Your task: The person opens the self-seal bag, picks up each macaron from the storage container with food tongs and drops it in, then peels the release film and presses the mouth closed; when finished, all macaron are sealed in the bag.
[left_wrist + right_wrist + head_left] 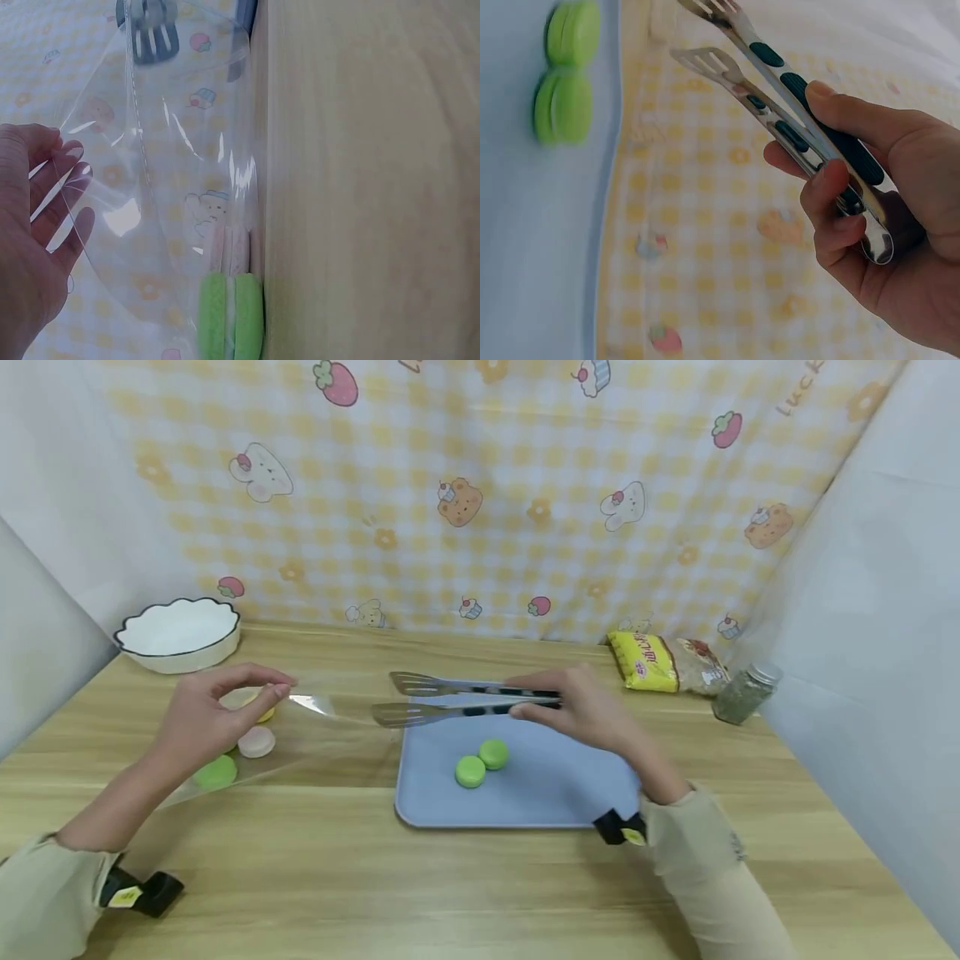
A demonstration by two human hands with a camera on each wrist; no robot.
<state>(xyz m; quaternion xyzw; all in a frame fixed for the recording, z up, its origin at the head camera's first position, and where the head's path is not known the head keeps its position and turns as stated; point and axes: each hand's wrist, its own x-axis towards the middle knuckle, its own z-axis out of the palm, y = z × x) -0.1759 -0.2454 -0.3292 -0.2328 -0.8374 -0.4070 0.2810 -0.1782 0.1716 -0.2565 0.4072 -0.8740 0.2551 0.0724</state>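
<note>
My left hand (217, 710) pinches the edge of a clear plastic bag (169, 172) between thumb and fingers, lifting its upper side. Inside lie several macarons: a green macaron (216, 772), a pale pink macaron (257, 742) and a yellow one partly behind the hand. My right hand (577, 706) grips metal tongs (780, 112) with dark handle grips. The tongs' slotted tips are apart with nothing between them, pointing left near the bag's mouth. Below them, two green macarons (482, 763) sit touching on a blue tray (555, 785).
A white scalloped dish (180, 635) stands at the back left. At the back right are a yellow packet (663, 662) and a glass jar (746, 693) of dried herbs. A checkered cloth (525, 510) hangs behind the wooden table (375, 885).
</note>
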